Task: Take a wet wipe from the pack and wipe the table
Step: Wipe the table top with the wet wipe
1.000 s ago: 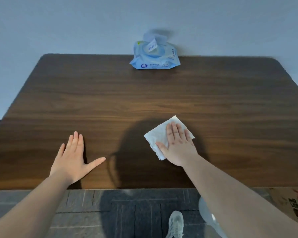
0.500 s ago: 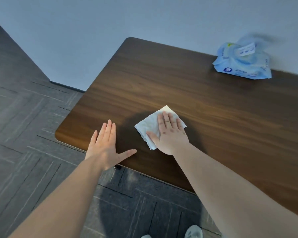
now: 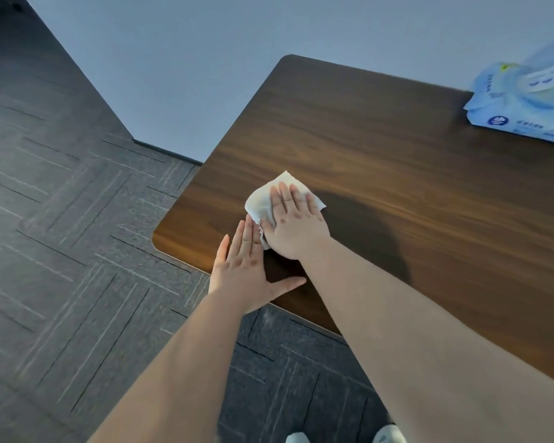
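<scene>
in the head view, the right hand [image 3: 296, 223] is lying flat with fingers spread, pressing the white wipe [image 3: 271, 199] onto the table [image 3: 381, 148] near the table's near left corner. the left hand [image 3: 247, 270] is resting flat and open on the table just beside the wipe, thumb out, fingertips touching the wipe's edge. the blue pack [image 3: 525, 103] is sitting at the table's far edge, well apart from the wipe, blurred and cut by the frame. shoes [image 3: 389, 434] are showing on the grey floor [image 3: 61, 251] below the table.
</scene>
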